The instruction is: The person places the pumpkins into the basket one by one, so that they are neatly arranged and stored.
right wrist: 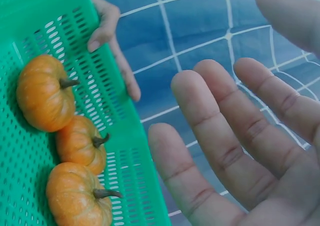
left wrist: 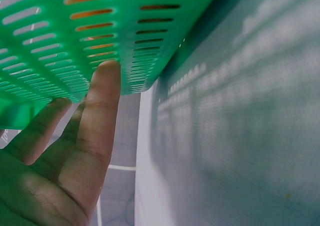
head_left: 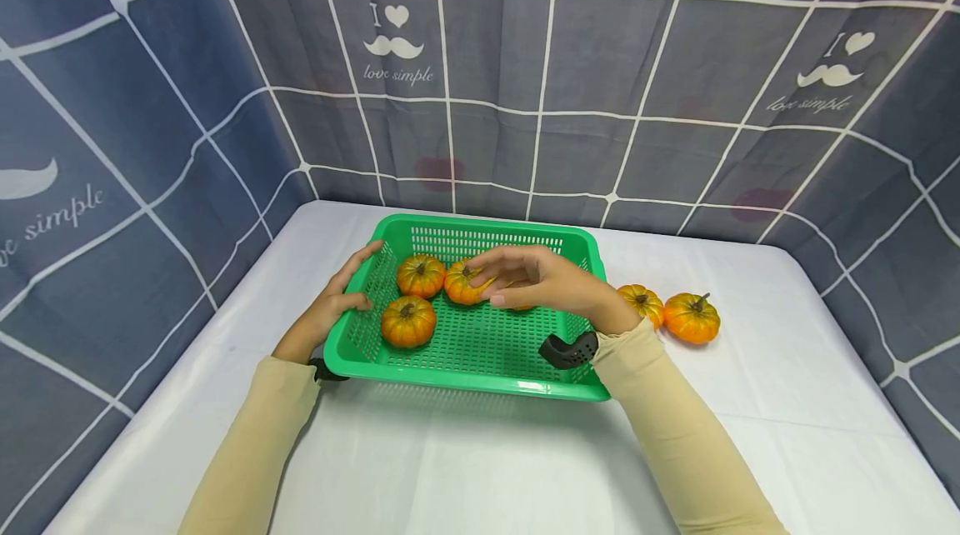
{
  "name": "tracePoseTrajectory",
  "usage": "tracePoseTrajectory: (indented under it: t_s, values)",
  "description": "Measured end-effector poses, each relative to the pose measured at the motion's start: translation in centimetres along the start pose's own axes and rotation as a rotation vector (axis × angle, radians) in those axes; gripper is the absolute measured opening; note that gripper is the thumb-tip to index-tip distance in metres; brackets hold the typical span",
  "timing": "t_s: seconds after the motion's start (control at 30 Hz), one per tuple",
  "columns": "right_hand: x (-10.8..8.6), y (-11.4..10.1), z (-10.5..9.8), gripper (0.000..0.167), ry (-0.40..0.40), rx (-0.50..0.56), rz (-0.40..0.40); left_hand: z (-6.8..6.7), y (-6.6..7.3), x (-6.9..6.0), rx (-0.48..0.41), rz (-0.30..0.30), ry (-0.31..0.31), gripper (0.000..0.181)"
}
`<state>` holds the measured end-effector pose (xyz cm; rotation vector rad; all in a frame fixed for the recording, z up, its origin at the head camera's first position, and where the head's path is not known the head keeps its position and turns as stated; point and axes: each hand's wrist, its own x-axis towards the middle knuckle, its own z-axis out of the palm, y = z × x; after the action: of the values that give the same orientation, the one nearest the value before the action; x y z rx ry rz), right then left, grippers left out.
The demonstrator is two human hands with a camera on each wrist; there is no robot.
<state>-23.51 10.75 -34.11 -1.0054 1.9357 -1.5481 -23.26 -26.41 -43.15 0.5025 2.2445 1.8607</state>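
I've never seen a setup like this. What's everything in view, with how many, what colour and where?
Table: one, white, under everything.
Patterned backdrop: grey-blue with white lines, behind and at both sides of the table.
Basket: one, green, on the table.
Small pumpkins: six visible, orange; two on the table right of the basket, three plainly inside it, another mostly hidden, apparently inside too.
Wrist pieces: two, black, one per wrist.
Sleeves: two, beige, on both arms.
Left hand: one, bare, holding the basket's left rim.
Right hand: one, bare, over the basket.
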Motion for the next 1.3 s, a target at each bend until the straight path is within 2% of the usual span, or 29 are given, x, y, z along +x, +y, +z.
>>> tracePoseTrajectory:
  t_s: [0.1,0.23,0.37,0.57,0.8,1.3]
  values:
    - [-0.8,0.1,-0.4,0.055,0.023,0.068,-0.023,0.0,-0.1,0.0,0.005,0.001,0.000,0.099]
    - [-1.8,-0.1,-0.8,0.054,0.075,0.103,-0.052,0.0,-0.2,0.0,0.006,-0.002,0.003,0.099]
    - [-2.6,-0.2,-1.1,0.048,0.130,0.096,-0.081,-0.1,-0.1,0.0,0.001,-0.012,0.005,0.099]
    - [-4.2,-0.1,-1.7,0.044,0.234,0.082,-0.067,0.0,-0.1,0.1,0.000,-0.009,0.002,0.099]
    - [-6.1,0.2,-2.8,0.044,0.331,0.053,-0.122,0.0,-0.1,0.0,0.000,-0.012,0.006,0.099]
    - [-9.9,0.2,-3.7,0.039,0.511,0.088,-0.164,0.1,0.0,0.1,0.022,0.009,0.011,0.100]
